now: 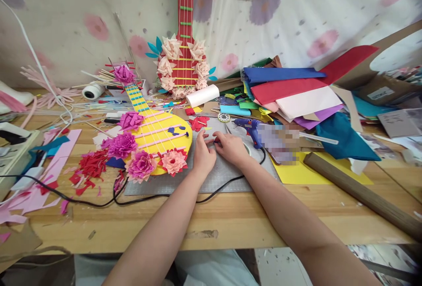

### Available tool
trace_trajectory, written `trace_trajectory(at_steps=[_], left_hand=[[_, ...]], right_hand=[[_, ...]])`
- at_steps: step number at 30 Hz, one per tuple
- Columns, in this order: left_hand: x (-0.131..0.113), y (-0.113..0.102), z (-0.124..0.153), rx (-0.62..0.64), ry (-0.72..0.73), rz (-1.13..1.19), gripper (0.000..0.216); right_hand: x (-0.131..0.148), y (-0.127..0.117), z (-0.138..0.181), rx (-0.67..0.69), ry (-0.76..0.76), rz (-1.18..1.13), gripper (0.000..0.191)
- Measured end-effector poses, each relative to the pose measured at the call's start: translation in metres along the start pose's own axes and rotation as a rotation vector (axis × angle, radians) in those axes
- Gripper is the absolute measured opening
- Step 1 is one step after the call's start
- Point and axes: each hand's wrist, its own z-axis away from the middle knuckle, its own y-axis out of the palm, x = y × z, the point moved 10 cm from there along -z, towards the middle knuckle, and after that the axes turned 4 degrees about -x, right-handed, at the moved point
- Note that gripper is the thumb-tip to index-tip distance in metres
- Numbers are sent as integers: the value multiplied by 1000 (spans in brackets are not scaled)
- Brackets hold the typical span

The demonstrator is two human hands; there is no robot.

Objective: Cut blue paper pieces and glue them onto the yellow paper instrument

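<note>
Left of the fingers lies a yellow paper guitar (154, 134) trimmed with paper flowers. The left hand (203, 156) and right hand (231, 147) meet on the grey cutting mat (227, 174), fingers (211, 138) pinching a small dark piece I cannot make out. A blue glue gun (249, 128) rests just right of them on the worktop (231, 220).

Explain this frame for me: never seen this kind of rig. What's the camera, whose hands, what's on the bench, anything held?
There is no machine here. One camera sits on a person's head and looks forward and down, so both arms reach in from below. The left hand and right hand rest close together on a grey cutting mat, fingertips meeting over something too small to identify. Beside the left hand lies a yellow paper guitar trimmed with paper flowers. Just beyond the right hand lies a blue glue gun; a black cable crosses the wooden table. Coloured paper sheets pile up behind.
</note>
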Motion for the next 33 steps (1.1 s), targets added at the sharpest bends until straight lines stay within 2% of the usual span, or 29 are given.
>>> trace_trajectory(at_steps=[3,7,10,13,18,24,27,30,33], left_hand=[[2,-3,-1,-12,-15,15,65],[5,-2,-4,-24,-14,100,61],[14,4,-8,-14,-104,239,48],[26,8,-10,-27,-256,374,28],[29,5,-12,-59,-315,428,13],[33,5,-10,-61,-386,392,18],[35,6,-10,-50,-383,379,21],[25,2,-5,-35,-276,220,23],[-9,-3,9,-7,-60,14,26]], right_hand=[[-11,-5,0,-84,108,-153,25],[-36,-1,2,-218,314,-762,18],[-43,19,1,-185,453,-1208,25],[-41,28,0,-158,506,-1384,33],[-37,25,0,-136,507,-1401,35],[-33,18,-2,-137,415,-1203,30],[-36,15,-4,-180,379,-1077,28],[-43,9,-4,-234,382,-904,23],[-38,7,-7,-163,348,-670,16]])
